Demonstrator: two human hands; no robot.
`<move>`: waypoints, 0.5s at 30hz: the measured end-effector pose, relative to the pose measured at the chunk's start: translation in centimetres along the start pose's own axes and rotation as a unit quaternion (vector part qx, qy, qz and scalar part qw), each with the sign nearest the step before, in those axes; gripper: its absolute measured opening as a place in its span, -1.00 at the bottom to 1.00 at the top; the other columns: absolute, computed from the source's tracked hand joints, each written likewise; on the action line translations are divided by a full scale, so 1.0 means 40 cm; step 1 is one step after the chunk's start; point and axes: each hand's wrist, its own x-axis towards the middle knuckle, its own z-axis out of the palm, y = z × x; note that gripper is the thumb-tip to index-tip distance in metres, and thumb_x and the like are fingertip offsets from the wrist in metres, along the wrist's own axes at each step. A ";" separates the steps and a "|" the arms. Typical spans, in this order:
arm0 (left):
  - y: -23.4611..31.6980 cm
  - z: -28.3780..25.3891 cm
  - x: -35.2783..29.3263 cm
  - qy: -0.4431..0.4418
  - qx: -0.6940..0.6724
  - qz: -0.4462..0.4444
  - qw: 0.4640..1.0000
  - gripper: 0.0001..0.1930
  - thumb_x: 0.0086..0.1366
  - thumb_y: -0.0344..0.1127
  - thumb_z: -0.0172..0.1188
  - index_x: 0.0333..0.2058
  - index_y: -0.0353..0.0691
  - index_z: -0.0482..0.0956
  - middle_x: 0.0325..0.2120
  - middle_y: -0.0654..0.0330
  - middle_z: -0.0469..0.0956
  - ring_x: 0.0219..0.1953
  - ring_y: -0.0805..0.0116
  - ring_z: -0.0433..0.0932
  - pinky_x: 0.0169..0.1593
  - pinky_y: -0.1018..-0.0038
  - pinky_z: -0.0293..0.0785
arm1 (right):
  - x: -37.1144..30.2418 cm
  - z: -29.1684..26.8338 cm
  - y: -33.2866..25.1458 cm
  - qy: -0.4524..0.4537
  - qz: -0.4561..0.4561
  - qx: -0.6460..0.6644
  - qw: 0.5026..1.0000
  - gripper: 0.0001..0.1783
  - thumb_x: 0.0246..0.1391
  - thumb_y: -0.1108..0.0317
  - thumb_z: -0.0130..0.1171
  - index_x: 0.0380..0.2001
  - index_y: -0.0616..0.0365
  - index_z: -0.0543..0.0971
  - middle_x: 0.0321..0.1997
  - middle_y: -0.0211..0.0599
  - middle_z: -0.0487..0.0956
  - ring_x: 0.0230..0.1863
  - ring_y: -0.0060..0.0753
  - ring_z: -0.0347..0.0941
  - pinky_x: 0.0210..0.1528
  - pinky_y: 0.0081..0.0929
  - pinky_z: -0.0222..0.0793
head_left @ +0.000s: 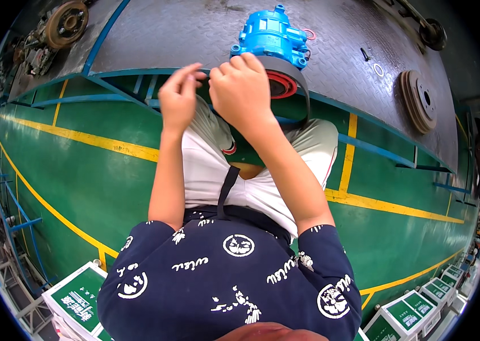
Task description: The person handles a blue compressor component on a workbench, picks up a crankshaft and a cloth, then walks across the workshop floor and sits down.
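Observation:
A blue compressor-like machine (271, 35) sits near the front edge of the metal bench. Its red-rimmed pulley (286, 85) faces me, and a wide black belt (303, 85) loops around it, hanging past the bench edge on the right. My right hand (241, 85) is closed in a fist at the belt's left side, where the fingers hide the part they grip. Just left of it, my left hand (180, 94) is raised over the bench edge with fingers half curled and thumb apart. I see nothing held in it.
On the metal bench (342, 62) lie a grooved pulley (419, 102), a white ring (378, 70) and a black bolt (365, 54). A rusty hub (67, 24) stands at the far left. Blue frame bars (370, 148) run below the bench edge, close to my knees.

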 end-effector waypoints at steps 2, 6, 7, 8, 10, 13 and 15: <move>0.092 -0.013 0.032 0.027 -0.028 0.000 0.999 -0.70 0.54 -0.42 0.02 0.08 -0.31 0.68 -0.07 0.14 0.73 -0.08 0.52 0.61 0.07 0.47 0.51 | 0.001 0.021 -0.025 -0.068 -0.017 -0.037 0.997 -0.81 0.04 0.27 0.21 -0.48 0.08 0.73 -0.38 -0.29 0.71 -0.17 -0.28 0.58 0.18 -0.33 0.28; 0.279 0.126 0.062 -0.171 0.161 0.373 0.898 -0.70 0.44 -0.34 0.20 0.11 -0.13 0.68 -0.05 0.10 0.72 0.16 0.15 0.60 0.23 0.26 0.47 | -0.013 0.077 -0.062 -0.099 -0.037 -0.108 0.989 -0.85 0.06 0.26 0.22 -0.43 0.09 0.65 -0.37 -0.31 0.64 -0.15 -0.33 0.50 0.15 -0.27 0.29; 0.293 0.167 0.058 -0.212 0.174 0.405 0.872 -0.67 0.41 -0.30 0.25 0.12 -0.10 0.68 0.00 0.12 0.70 0.19 0.10 0.58 0.28 0.21 0.44 | -0.019 0.093 -0.075 -0.090 -0.042 -0.112 0.989 -0.85 0.03 0.26 0.22 -0.43 0.10 0.63 -0.36 -0.29 0.62 -0.14 -0.29 0.48 0.17 -0.24 0.29; 0.307 0.217 0.058 -0.255 0.178 0.440 0.842 -0.64 0.38 -0.26 0.29 0.14 -0.06 0.67 0.05 0.13 0.68 0.22 0.05 0.55 0.32 0.16 0.40 | -0.035 0.106 -0.068 -0.083 -0.042 -0.124 0.988 -0.85 0.00 0.27 0.22 -0.42 0.10 0.61 -0.36 -0.27 0.59 -0.14 -0.26 0.46 0.18 -0.21 0.29; 0.270 0.268 0.058 -0.263 0.242 0.433 0.828 -0.64 0.39 -0.22 0.30 0.14 -0.05 0.67 0.12 0.18 0.66 0.25 0.12 0.54 0.35 0.18 0.37 | -0.071 0.142 -0.064 -0.025 -0.033 -0.076 0.996 -0.81 0.02 0.25 0.22 -0.32 0.10 0.59 -0.23 -0.19 0.57 -0.03 -0.20 0.45 0.25 -0.09 0.26; 0.227 0.286 0.068 -0.267 0.271 0.410 0.829 -0.64 0.40 -0.18 0.27 0.13 -0.07 0.66 0.15 0.21 0.64 0.30 0.14 0.50 0.34 0.18 0.37 | -0.179 0.313 -0.039 0.167 -0.008 0.104 0.980 -0.69 0.22 0.24 0.18 -0.02 0.13 0.58 -0.02 -0.10 0.55 0.17 -0.06 0.44 0.36 -0.03 0.24; 0.201 0.241 0.070 -0.212 0.254 0.418 0.846 -0.63 0.41 -0.18 0.27 0.15 -0.06 0.65 0.20 0.19 0.61 0.33 0.10 0.47 0.37 0.14 0.35 | -0.168 0.303 -0.066 0.129 0.077 0.332 0.931 -0.64 0.27 0.25 0.17 0.08 0.12 0.55 0.04 -0.10 0.54 0.21 -0.01 0.43 0.36 -0.07 0.24</move>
